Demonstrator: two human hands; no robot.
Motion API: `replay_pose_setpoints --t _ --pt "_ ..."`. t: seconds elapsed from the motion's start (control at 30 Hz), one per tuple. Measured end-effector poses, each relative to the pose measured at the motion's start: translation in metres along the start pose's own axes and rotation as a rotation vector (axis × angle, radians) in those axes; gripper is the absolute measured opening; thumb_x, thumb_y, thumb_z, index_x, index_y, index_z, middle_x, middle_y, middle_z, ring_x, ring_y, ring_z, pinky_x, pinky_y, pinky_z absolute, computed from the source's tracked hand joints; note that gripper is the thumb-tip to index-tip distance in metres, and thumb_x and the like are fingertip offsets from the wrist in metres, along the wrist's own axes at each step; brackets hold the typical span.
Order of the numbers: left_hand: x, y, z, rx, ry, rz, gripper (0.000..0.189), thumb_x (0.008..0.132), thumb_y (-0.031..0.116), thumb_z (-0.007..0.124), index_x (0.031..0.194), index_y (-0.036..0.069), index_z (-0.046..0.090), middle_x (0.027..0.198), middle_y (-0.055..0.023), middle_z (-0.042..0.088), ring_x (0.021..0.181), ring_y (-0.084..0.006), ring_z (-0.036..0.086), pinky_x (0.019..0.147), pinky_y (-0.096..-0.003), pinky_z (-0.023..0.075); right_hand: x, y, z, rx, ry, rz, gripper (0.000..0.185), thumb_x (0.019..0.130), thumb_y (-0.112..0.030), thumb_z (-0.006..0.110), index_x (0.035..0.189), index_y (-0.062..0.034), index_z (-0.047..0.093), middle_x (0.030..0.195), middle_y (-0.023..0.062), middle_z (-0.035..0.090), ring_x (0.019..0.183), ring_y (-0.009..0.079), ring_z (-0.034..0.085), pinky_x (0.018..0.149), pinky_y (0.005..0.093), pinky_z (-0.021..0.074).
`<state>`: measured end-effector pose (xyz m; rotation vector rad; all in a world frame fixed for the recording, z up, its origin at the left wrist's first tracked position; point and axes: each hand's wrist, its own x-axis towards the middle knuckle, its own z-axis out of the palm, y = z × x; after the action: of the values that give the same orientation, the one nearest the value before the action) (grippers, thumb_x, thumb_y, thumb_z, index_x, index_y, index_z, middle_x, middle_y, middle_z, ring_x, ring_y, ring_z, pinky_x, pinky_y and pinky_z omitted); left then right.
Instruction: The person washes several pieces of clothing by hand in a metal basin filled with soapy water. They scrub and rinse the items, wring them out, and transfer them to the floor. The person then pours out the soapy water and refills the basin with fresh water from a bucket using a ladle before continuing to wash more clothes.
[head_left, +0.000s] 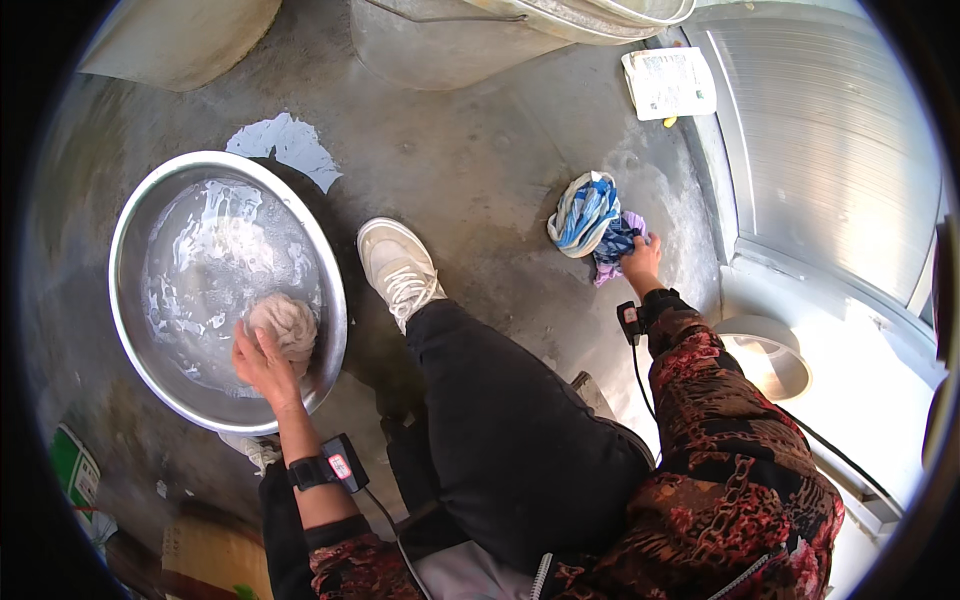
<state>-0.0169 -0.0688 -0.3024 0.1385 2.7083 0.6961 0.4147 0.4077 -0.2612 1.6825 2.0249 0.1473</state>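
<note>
A large round metal basin (124, 322) holds sudsy water on the concrete floor. Inside it, near its right side, is a bunched wet beige cloth (283, 330). My left hand (264, 371) touches the lower left of this cloth; whether the fingers grip it is not plain. Out to the right, my right hand (642, 259) has its fingers curled on a dark blue and purple patterned cloth (616, 244) on the floor. A coiled blue and white striped cloth (583, 216) lies against that cloth on its left.
Two big pale buckets, one at top left (180, 37) and one at top centre (450, 45), stand beyond the basin. A white printed packet (669, 82) lies by a ribbed panel (832, 135). At right sits a round bowl (772, 360). Spilled water (289, 146) pools behind the basin.
</note>
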Motion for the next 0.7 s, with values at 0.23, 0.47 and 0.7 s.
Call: replay_pose_setpoints --t 0.23,0.47,0.7 --pt "0.011 0.015 -0.010 0.140 0.144 0.143 0.039 0.092 0.029 0.051 0.125 0.009 0.052 0.123 -0.0157 0.052 0.115 -0.0331 0.045 0.095 -0.0410 0.0365 0.009 0.067 -0.106 0.606 -0.430 0.170 0.014 0.058 -0.002 0.050 0.067 -0.0017 0.060 0.057 0.0060 0.055 0.052 0.0200 0.053 0.049 0.0307 0.0393" --pt "0.025 0.011 -0.003 -0.551 0.021 -0.204 0.027 0.089 0.018 0.056 0.113 0.008 0.061 0.093 -0.0128 0.065 0.083 -0.0223 0.061 0.078 -0.0326 0.0478 -0.092 -0.078 -0.301 1.279 -0.649 -0.236 0.046 0.044 0.000 0.048 0.089 0.0034 0.058 0.088 0.0109 0.064 0.074 0.0185 0.059 0.071 0.0267 0.0485" --pt "0.035 -0.007 -0.009 -0.749 -0.135 -0.260 0.032 0.090 0.021 0.055 0.119 0.010 0.057 0.095 -0.0097 0.065 0.086 -0.0176 0.060 0.079 -0.0298 0.0472 -0.205 -0.323 -0.369 1.031 -0.898 -1.034 0.058 0.044 -0.007 0.059 0.099 0.0106 0.060 0.094 0.0092 0.065 0.084 0.0157 0.058 0.079 0.0236 0.0431"
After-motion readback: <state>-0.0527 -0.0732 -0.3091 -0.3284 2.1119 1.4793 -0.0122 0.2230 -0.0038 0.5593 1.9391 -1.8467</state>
